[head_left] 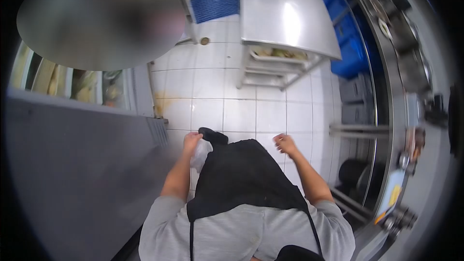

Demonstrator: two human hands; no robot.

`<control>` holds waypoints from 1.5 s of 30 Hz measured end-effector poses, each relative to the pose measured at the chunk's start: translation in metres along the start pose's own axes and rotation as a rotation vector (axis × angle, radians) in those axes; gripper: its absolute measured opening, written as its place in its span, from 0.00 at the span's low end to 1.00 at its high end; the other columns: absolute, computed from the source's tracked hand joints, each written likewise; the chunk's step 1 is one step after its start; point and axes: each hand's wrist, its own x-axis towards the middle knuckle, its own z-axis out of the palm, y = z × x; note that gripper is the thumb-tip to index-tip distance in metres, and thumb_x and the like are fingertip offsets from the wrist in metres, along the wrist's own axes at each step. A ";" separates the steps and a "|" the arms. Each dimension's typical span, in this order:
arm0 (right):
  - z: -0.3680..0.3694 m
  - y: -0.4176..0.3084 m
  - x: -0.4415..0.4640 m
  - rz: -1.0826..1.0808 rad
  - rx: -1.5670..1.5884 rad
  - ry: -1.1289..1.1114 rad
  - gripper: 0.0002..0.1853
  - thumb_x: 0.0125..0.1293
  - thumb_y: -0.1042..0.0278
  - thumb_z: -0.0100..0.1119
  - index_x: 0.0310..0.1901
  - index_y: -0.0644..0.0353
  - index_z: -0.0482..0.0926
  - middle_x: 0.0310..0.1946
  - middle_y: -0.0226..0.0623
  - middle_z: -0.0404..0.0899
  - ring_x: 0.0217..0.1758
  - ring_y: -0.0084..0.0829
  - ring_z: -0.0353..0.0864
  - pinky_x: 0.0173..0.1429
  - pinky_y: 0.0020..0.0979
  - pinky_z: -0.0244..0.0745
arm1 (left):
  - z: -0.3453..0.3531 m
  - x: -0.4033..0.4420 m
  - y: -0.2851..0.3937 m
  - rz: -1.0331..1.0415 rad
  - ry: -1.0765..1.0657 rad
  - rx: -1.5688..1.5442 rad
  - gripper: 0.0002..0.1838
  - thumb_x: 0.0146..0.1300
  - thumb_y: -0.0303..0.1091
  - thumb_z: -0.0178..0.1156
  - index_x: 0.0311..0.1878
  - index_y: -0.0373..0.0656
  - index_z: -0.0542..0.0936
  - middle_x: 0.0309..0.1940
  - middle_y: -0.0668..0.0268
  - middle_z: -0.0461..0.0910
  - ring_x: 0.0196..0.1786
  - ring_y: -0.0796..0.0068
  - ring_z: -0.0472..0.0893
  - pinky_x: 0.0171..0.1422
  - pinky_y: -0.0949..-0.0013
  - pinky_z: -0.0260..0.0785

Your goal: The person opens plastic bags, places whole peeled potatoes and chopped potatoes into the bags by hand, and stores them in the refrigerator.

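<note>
My left hand [192, 141] is closed on a clear plastic bag [201, 154], which hangs down beside my black apron [241, 176]. What the bag contains, if anything, I cannot make out. Out to the other side, my right hand [285, 143] hangs in the air over the tiled floor [239, 107], its fingers loosely curled. Nothing shows in it. One black shoe [213, 136] pokes out past the apron's edge near the left hand.
Ahead stands a steel table [285, 14] with a food tray [280, 54] beneath. A grey cabinet [77, 164] with food containers [87, 87] is on the left. Blue crates [353, 50] and a steel counter [394, 179] line the right. A blurred oval hides the upper left.
</note>
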 end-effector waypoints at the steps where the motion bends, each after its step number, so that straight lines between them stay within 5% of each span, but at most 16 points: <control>1: -0.029 0.026 -0.015 0.053 0.151 0.094 0.15 0.71 0.54 0.58 0.48 0.56 0.81 0.31 0.35 0.81 0.27 0.24 0.79 0.26 0.28 0.75 | 0.029 0.000 0.010 0.024 -0.036 -0.043 0.22 0.58 0.37 0.69 0.54 0.39 0.81 0.40 0.58 0.83 0.43 0.65 0.81 0.46 0.60 0.76; 5: -0.091 0.108 -0.078 0.150 0.636 0.369 0.16 0.72 0.52 0.55 0.52 0.53 0.79 0.37 0.33 0.81 0.36 0.26 0.79 0.40 0.33 0.78 | 0.136 -0.040 0.080 0.097 -0.167 -0.225 0.18 0.58 0.30 0.68 0.52 0.38 0.82 0.39 0.63 0.82 0.39 0.72 0.80 0.41 0.67 0.75; 11: -0.084 0.127 -0.146 0.030 1.052 0.212 0.26 0.70 0.41 0.58 0.55 0.55 0.78 0.39 0.34 0.82 0.39 0.26 0.81 0.41 0.33 0.80 | 0.282 -0.143 0.167 0.024 -0.524 -0.468 0.16 0.64 0.29 0.65 0.55 0.40 0.80 0.43 0.62 0.81 0.42 0.70 0.80 0.45 0.64 0.77; 14: -0.067 0.107 -0.146 -0.053 1.169 0.017 0.37 0.70 0.33 0.50 0.71 0.52 0.64 0.62 0.45 0.71 0.59 0.39 0.78 0.51 0.46 0.81 | 0.337 -0.202 0.200 0.007 -0.751 -0.432 0.14 0.69 0.29 0.60 0.57 0.40 0.79 0.41 0.65 0.79 0.43 0.72 0.80 0.48 0.65 0.78; 15: -0.070 0.078 -0.158 -0.087 1.270 -0.028 0.38 0.70 0.32 0.50 0.73 0.48 0.60 0.67 0.46 0.65 0.65 0.42 0.74 0.53 0.53 0.80 | 0.351 -0.221 0.211 0.061 -0.809 -0.356 0.15 0.69 0.30 0.60 0.57 0.39 0.78 0.41 0.65 0.79 0.43 0.72 0.80 0.48 0.66 0.77; 20: -0.073 0.052 -0.105 -0.232 1.789 -0.073 0.29 0.71 0.38 0.54 0.63 0.51 0.71 0.52 0.43 0.79 0.51 0.41 0.82 0.50 0.53 0.79 | 0.394 -0.240 0.224 0.539 -1.074 0.222 0.19 0.69 0.34 0.61 0.60 0.38 0.77 0.46 0.61 0.79 0.51 0.67 0.79 0.55 0.65 0.75; 23: -0.104 0.063 -0.081 -0.148 1.866 0.224 0.22 0.70 0.46 0.60 0.52 0.56 0.77 0.42 0.39 0.81 0.44 0.38 0.83 0.46 0.45 0.79 | 0.422 -0.233 0.242 1.090 -1.120 0.426 0.22 0.67 0.36 0.63 0.62 0.37 0.77 0.51 0.57 0.77 0.61 0.64 0.75 0.59 0.63 0.73; 26: -0.156 0.049 -0.107 0.006 1.783 0.698 0.14 0.71 0.56 0.61 0.46 0.59 0.79 0.41 0.36 0.80 0.42 0.31 0.81 0.45 0.37 0.78 | 0.448 -0.257 0.269 0.893 -1.228 0.488 0.37 0.64 0.36 0.67 0.73 0.40 0.63 0.62 0.54 0.69 0.66 0.61 0.70 0.66 0.60 0.69; 28: -0.172 0.059 -0.104 -0.096 1.707 1.004 0.12 0.71 0.60 0.60 0.47 0.59 0.79 0.39 0.34 0.80 0.41 0.28 0.79 0.46 0.34 0.77 | 0.469 -0.265 0.276 0.659 -1.397 0.455 0.48 0.62 0.32 0.68 0.80 0.46 0.48 0.69 0.54 0.63 0.67 0.60 0.70 0.68 0.59 0.69; 31: -0.193 0.058 -0.124 -0.200 1.615 1.270 0.10 0.71 0.66 0.60 0.50 0.60 0.79 0.40 0.32 0.81 0.41 0.24 0.78 0.46 0.30 0.75 | 0.493 -0.301 0.287 0.403 -1.525 0.375 0.50 0.61 0.28 0.69 0.80 0.48 0.48 0.70 0.55 0.62 0.67 0.61 0.71 0.67 0.59 0.70; 32: -0.195 0.066 -0.129 -0.236 1.607 1.294 0.10 0.71 0.66 0.60 0.50 0.60 0.79 0.40 0.32 0.81 0.41 0.23 0.78 0.46 0.29 0.75 | 0.502 -0.314 0.293 0.354 -1.552 0.379 0.50 0.58 0.19 0.66 0.80 0.49 0.50 0.69 0.56 0.62 0.66 0.63 0.71 0.67 0.61 0.70; 36: -0.203 0.124 -0.158 -0.230 1.523 1.386 0.11 0.72 0.64 0.60 0.50 0.60 0.79 0.43 0.33 0.81 0.44 0.26 0.81 0.49 0.30 0.77 | 0.556 -0.332 0.289 0.518 -1.726 0.502 0.49 0.51 0.08 0.54 0.78 0.47 0.55 0.65 0.57 0.69 0.61 0.67 0.76 0.62 0.67 0.72; 45: -0.288 0.250 -0.262 -0.270 2.001 1.775 0.13 0.75 0.58 0.56 0.46 0.60 0.79 0.42 0.33 0.80 0.43 0.29 0.80 0.48 0.35 0.77 | 0.685 -0.414 0.291 0.186 -1.769 0.516 0.38 0.51 0.11 0.45 0.69 0.42 0.70 0.47 0.62 0.83 0.45 0.75 0.83 0.51 0.72 0.75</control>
